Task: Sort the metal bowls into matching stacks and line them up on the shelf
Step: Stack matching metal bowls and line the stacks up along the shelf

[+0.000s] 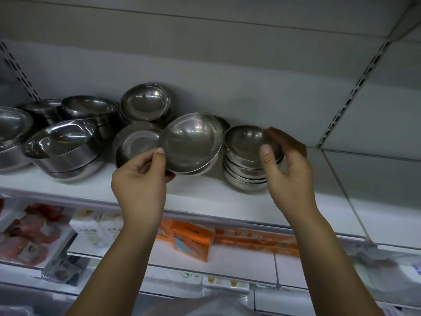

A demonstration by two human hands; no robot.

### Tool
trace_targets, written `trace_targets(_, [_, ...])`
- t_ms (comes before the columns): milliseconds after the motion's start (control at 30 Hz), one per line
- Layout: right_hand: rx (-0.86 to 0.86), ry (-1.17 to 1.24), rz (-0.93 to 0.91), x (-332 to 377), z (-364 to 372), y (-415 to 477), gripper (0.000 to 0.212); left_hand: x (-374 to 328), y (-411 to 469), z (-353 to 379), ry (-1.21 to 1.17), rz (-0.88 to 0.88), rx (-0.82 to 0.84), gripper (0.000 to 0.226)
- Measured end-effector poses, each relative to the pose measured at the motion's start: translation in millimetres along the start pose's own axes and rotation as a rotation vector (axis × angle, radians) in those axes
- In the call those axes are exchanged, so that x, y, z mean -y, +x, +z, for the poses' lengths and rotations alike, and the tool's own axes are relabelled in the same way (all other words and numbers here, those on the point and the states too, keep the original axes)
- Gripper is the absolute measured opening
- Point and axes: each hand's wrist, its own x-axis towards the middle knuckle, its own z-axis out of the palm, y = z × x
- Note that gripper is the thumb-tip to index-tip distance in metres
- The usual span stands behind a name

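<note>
On the white shelf [200,192], our left hand [140,185] pinches a tilted bowl [191,142] by its rim, while our right hand [289,176] grips the top of a neat stack [247,165] just beside it.

Both arms raised, left grip [145,176] pinching, right grip [286,172] curled, fingertips seemingly blurred

Below my shelf, lower tier: orange carton [191,240], upright, w/ long orange pkg [255,241] lying just right of it; white cartons [95,231] to left; red-and-white packs [32,233] far left. Slotted upright [355,87] at back wall.
</note>
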Motion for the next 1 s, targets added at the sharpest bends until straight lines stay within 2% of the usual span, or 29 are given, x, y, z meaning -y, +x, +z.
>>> trace_targets(133, [-0.001,0.185,0.172,4,0,6,0.058,-18,6,32,-0.036,0.048,0.113,0.015])
trace_targets(300, [0.014,0.291,0.246,3,-3,10,0.065,-28,8,72,0.051,0.130,0.220,0.019])
trace_targets(400, [0.023,0.310,0.279,3,-5,10,0.072,-26,8,86,0.070,0.108,0.251,0.030])
trace_targets(467, [0.020,0.309,0.284,4,-5,11,0.061,-21,7,93,0.106,0.102,0.253,0.029])
trace_targets(533, [0.024,0.307,0.293,6,-5,11,0.052,-14,6,98,0.144,0.119,0.265,0.018])
trace_targets(633, [0.026,0.349,0.286,5,-3,10,0.071,-7,3,100,0.230,0.129,0.277,0.019])
trace_targets(733, [0.034,0.351,0.263,4,1,10,0.060,-2,3,101,0.216,0.100,0.296,0.023])
trace_targets(867, [0.007,0.342,0.304,-4,2,11,0.073,1,2,99,0.179,0.048,0.323,0.025])
trace_targets(1000, [-0.036,0.371,0.388,-9,4,13,0.073,8,1,100,0.078,-0.112,0.414,0.023])
